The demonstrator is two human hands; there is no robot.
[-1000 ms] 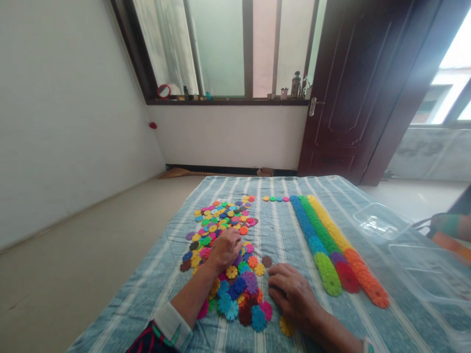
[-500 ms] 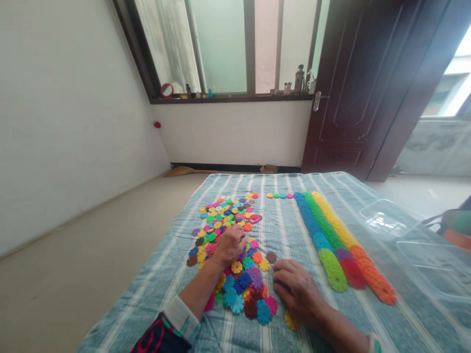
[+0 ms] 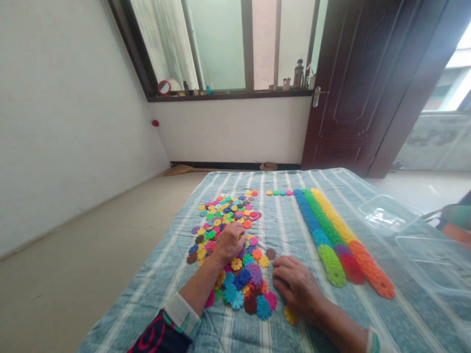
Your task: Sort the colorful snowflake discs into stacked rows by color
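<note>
My left hand (image 3: 230, 243) reaches into the middle of a loose pile of colourful notched plastic discs (image 3: 230, 294). Its fingers are bent and pressed together, with the tips mostly hidden; a bit of yellow shows by them. To the right of the pile, my right hand (image 3: 294, 284) rests palm down on the cloth, fingers loosely stretched, holding nothing I can see. A brown disc (image 3: 271, 253) lies just beyond its fingertips, and a yellow disc (image 3: 291, 315) sticks out beside its wrist side.
Overlapping discs form blue (image 3: 307, 213), green (image 3: 324, 218) and yellow (image 3: 331, 215) rows, with lime, red and orange ones at the near ends. Several single discs (image 3: 275, 193) line the far side. Clear plastic boxes (image 3: 388, 215) stand right on the striped cloth (image 3: 147, 294).
The view has tilted very slightly, shifting the scene a little. Both hands stay in nearly the same places among the discs.
</note>
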